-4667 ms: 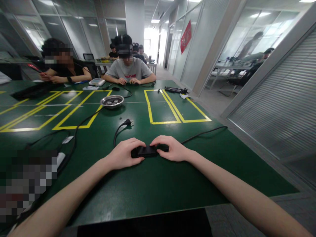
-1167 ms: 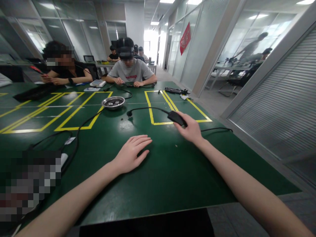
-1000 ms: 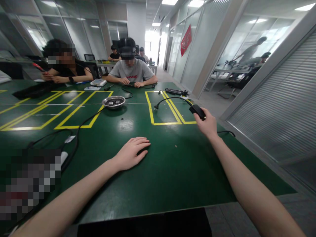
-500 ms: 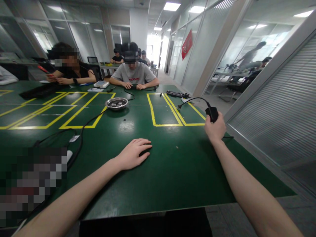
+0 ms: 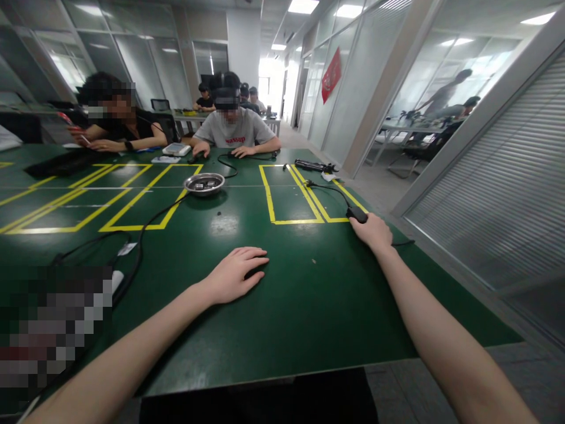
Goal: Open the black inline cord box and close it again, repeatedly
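Observation:
My right hand is closed around the near end of a black power adapter, low at the table's right side, by the front of the yellow-taped rectangle there. From the adapter's far end a black cord runs back to a plug on the green table. Another stretch of cable shows to the right of the wrist. My left hand rests palm down on the tabletop, fingers stretched and holding nothing.
A metal bowl with small metal pieces stands mid-table. A folded black tripod-like item lies at the back right. Black cables cross the left side near a blurred-out object. Two people sit across the table.
My right hand has lowered the adapter from above the table and tipped it flatter, moving it slightly left. The cord's arch has dropped. My left hand stays in place.

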